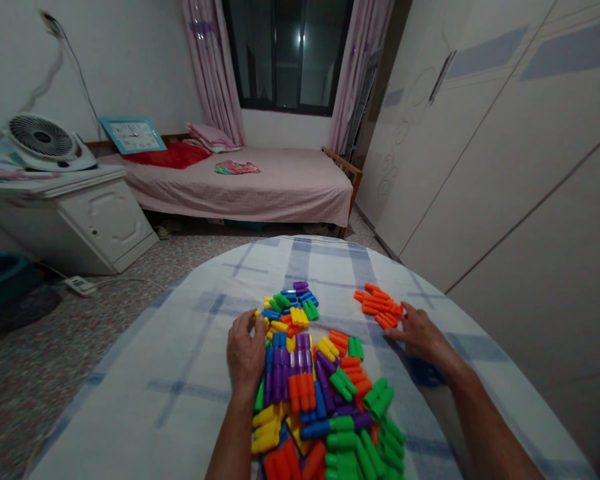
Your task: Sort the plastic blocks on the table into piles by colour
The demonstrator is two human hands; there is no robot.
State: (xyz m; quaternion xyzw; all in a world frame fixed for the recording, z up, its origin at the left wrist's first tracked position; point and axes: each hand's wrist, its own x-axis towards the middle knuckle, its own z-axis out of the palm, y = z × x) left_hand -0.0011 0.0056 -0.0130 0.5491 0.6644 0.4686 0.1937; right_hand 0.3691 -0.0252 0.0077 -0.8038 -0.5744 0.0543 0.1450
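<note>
On the left side of a large heap of coloured plastic building pieces (300, 393), my left hand (246, 353) is curled, thumb and index finger closed around a small yellow piece (258, 314). Other fingers are partly hidden beneath the hand. Orange pieces (377, 303) form a separate cluster to the right. My right hand (423, 337) rests at that cluster's near right edge, thumb and fingers apart, touching the closest orange pieces. Linked purple pieces (281, 373) and green pieces (355, 453) lie in the heap, which mixes several colours. A smaller mixed group (293, 310) lies beyond it.
A checked blue-and-white cloth (180, 393) covers the round-edged table. Behind stand a bed (290, 190), a white cabinet (100, 223) with a fan (47, 140), and a clock (133, 135). A tall wardrobe (505, 167) closes off the right side. Something dark blue (425, 372) lies under my right wrist.
</note>
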